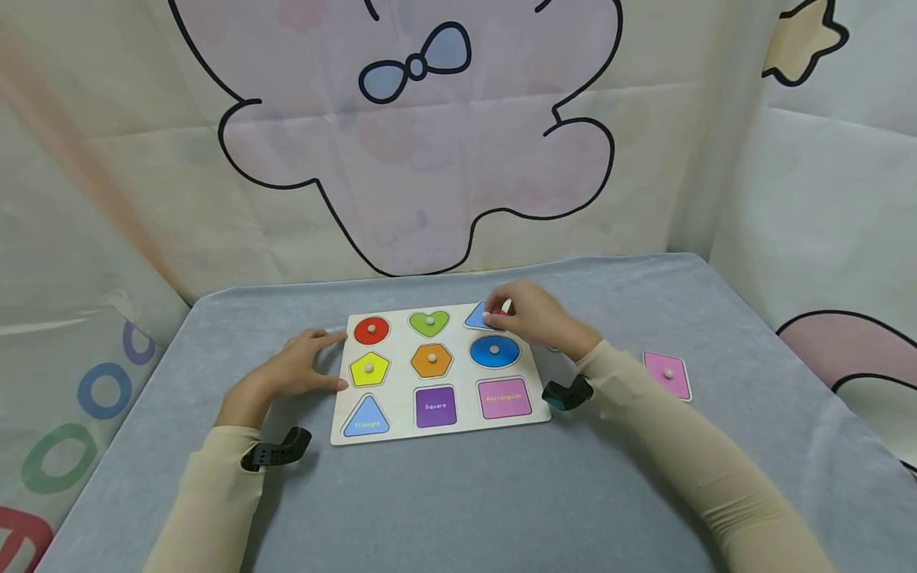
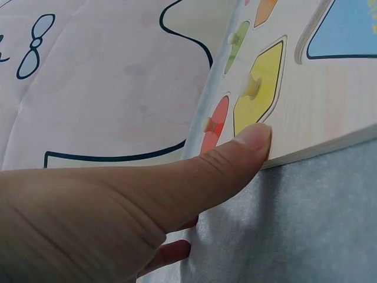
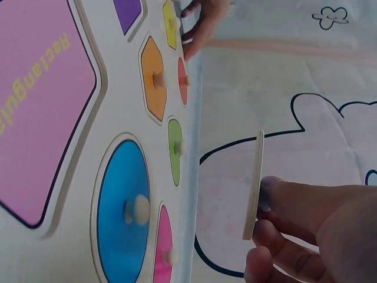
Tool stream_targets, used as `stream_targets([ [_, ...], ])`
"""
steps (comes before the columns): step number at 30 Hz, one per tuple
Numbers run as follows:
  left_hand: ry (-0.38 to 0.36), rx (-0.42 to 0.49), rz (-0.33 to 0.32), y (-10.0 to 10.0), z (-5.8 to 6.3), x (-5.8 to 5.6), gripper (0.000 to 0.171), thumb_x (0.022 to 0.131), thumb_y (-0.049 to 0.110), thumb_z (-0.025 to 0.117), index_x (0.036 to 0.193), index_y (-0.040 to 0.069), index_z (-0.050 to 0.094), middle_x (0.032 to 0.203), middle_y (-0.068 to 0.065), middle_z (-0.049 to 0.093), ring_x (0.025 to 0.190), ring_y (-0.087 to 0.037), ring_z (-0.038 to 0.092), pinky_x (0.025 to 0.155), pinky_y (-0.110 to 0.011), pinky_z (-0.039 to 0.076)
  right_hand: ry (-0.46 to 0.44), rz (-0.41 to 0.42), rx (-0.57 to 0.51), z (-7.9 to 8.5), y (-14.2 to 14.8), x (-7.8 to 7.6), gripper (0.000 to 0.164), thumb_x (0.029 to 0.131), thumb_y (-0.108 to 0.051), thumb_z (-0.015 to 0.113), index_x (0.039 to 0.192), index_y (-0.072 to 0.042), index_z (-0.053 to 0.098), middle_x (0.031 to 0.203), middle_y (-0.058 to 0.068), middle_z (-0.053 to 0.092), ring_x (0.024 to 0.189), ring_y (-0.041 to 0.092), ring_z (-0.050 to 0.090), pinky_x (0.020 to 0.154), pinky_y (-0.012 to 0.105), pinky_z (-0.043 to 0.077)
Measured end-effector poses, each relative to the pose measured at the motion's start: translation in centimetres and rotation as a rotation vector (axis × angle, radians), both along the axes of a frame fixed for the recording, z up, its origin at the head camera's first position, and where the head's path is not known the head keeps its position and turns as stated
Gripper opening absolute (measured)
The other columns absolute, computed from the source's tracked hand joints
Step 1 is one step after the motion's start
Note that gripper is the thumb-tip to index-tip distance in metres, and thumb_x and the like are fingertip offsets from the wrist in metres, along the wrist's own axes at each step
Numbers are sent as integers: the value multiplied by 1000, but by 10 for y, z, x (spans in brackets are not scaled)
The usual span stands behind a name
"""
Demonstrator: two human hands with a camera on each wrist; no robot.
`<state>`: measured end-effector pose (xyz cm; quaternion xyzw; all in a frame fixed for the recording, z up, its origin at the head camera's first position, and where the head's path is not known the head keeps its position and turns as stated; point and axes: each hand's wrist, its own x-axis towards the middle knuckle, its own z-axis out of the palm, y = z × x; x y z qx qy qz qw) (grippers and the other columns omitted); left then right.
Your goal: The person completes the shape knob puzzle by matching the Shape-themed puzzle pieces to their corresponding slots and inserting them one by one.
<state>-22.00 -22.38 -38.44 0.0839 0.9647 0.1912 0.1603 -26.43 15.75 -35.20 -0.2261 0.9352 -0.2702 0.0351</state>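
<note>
A wooden shape puzzle board (image 1: 398, 398) lies on the table. My left hand (image 1: 292, 368) rests against its left edge, thumb on the rim beside the yellow pentagon (image 2: 268, 76), fingers spread apart. By its knob, my right hand (image 1: 533, 314) pinches a blue triangle piece (image 1: 476, 316). In the right wrist view this piece (image 3: 254, 194) is edge-on, raised off the board. Below it in the head view, a pink piece (image 3: 163, 242) sits in the top right place. Triangle (image 1: 367, 415), square (image 1: 435, 407) and rectangle (image 1: 505, 398) recesses show their printed words.
A pink rectangle piece (image 1: 666, 375) with a knob lies on the table right of the board. Red circle (image 1: 371, 330), green heart (image 1: 428, 323), orange hexagon (image 1: 431, 360) and blue oval (image 1: 495, 351) pieces sit in the board. A printed cloth (image 1: 415, 159) hangs behind the table.
</note>
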Motion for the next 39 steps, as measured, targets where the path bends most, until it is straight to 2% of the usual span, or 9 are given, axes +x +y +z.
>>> stream_targets([
  [13, 12, 6, -22, -1, 1, -3, 95, 80, 41, 84, 156, 9, 37, 156, -32, 31, 140, -54, 30, 109, -73, 36, -14, 21, -4, 1, -9, 11, 18, 94, -29, 73, 102, -12, 73, 87, 3, 68, 74, 17, 57, 64, 26, 48],
  [21, -4, 4, -22, -1, 0, -1, 96, 79, 42, 85, 156, 10, 37, 157, -32, 30, 140, -54, 30, 109, -73, 36, -5, 51, -19, 3, -21, 18, 17, 94, -29, 73, 98, -13, 74, 82, 1, 68, 71, 15, 56, 61, 24, 46],
  [29, 14, 6, -23, -2, -1, -3, 94, 80, 40, 84, 156, 9, 37, 156, -32, 32, 139, -53, 32, 108, -72, 38, -19, 64, -18, 4, -36, 28, 17, 94, -31, 73, 99, -15, 75, 90, -1, 70, 74, 15, 56, 61, 23, 47],
  [34, 11, 2, -27, 0, -1, -3, 96, 79, 42, 85, 156, 9, 38, 155, -33, 32, 138, -53, 32, 108, -72, 38, -33, 70, -17, 3, -41, 35, 14, 94, -30, 73, 96, -17, 74, 88, -3, 68, 71, 15, 54, 57, 23, 45],
  [39, 2, 2, -26, 1, -2, 0, 96, 80, 41, 85, 156, 9, 38, 155, -33, 31, 138, -54, 31, 108, -73, 37, -16, 105, -36, 2, -51, 43, 11, 93, -29, 74, 94, -18, 73, 88, -5, 67, 71, 12, 54, 61, 23, 44],
])
